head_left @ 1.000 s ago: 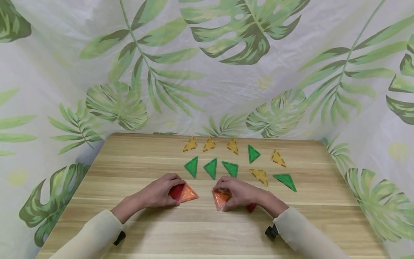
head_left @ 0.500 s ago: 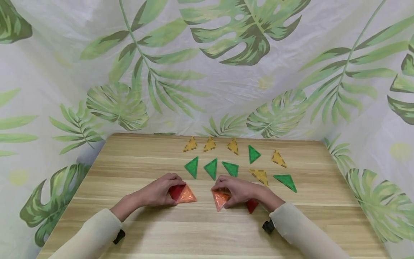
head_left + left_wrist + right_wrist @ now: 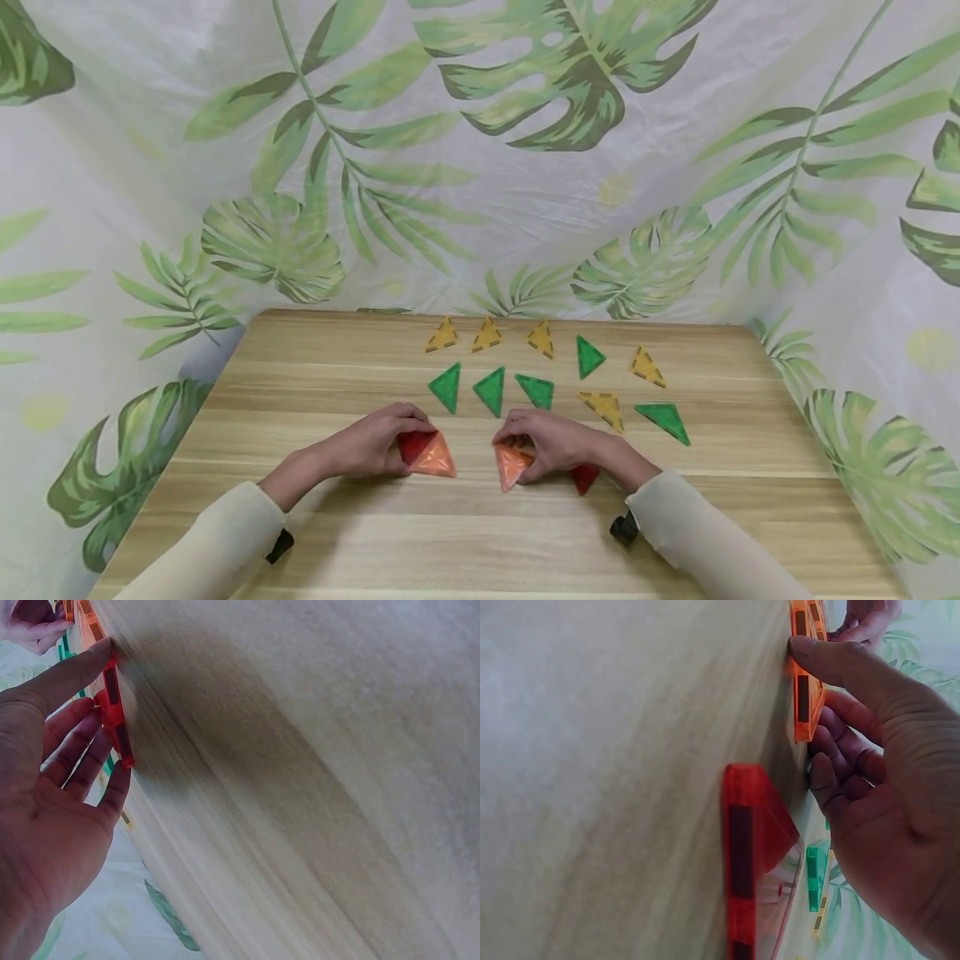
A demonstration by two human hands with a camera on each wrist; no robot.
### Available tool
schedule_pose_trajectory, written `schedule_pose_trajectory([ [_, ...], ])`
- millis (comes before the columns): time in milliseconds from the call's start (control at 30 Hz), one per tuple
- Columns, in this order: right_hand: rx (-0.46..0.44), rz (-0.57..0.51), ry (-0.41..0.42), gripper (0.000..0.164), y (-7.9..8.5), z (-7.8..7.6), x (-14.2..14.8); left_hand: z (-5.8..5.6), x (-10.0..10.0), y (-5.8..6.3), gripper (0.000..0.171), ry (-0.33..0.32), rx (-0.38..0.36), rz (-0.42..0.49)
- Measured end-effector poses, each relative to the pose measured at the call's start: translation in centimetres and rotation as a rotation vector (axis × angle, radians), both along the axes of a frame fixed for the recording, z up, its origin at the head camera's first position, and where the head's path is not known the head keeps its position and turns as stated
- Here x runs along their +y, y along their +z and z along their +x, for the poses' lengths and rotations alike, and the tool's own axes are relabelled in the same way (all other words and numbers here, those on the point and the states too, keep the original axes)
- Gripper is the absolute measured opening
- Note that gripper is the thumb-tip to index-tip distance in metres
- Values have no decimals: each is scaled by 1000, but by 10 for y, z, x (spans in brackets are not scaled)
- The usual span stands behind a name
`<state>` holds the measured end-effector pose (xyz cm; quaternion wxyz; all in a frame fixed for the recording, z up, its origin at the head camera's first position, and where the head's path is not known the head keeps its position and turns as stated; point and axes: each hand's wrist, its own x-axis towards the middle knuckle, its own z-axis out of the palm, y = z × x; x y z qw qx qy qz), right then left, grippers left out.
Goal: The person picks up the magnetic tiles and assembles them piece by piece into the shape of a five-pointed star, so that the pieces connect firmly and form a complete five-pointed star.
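My left hand [image 3: 378, 442] grips a red triangular magnetic tile [image 3: 414, 444] by its edges, flat on the wooden table. An orange triangular magnetic tile [image 3: 437, 459] lies along the red one's right side. In the left wrist view, the thumb [image 3: 94, 664] and fingers reach to the red tile's rim [image 3: 112, 705]. To the right, my right hand [image 3: 558, 443] holds another orange magnetic tile [image 3: 512, 467] between thumb and fingers, a gap away from the left pair. A second red tile [image 3: 585, 477] lies under the right wrist, partly hidden; it stands out large in the right wrist view.
Beyond the hands, several green triangular tiles [image 3: 490, 392] and several yellow ones [image 3: 442, 335] lie spread over the wooden table [image 3: 315, 350]. A leaf-print cloth [image 3: 525, 208] hangs behind the table and along its sides. Black straps [image 3: 622, 528] circle the wrists.
The red and orange pair at my left hand has turned clockwise, its orange tip swinging toward me. My right hand and its orange tile have barely shifted.
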<state>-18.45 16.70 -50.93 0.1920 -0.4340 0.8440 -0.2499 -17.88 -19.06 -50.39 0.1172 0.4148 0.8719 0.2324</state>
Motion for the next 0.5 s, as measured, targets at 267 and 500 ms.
schedule_pose_trajectory([
  [267,56,-76,-1,58,-7,1,-3,-1,2,-1,55,-33,20,0],
  [500,77,-107,-12,59,-9,2,-13,-4,3,-1,53,-63,9,10],
])
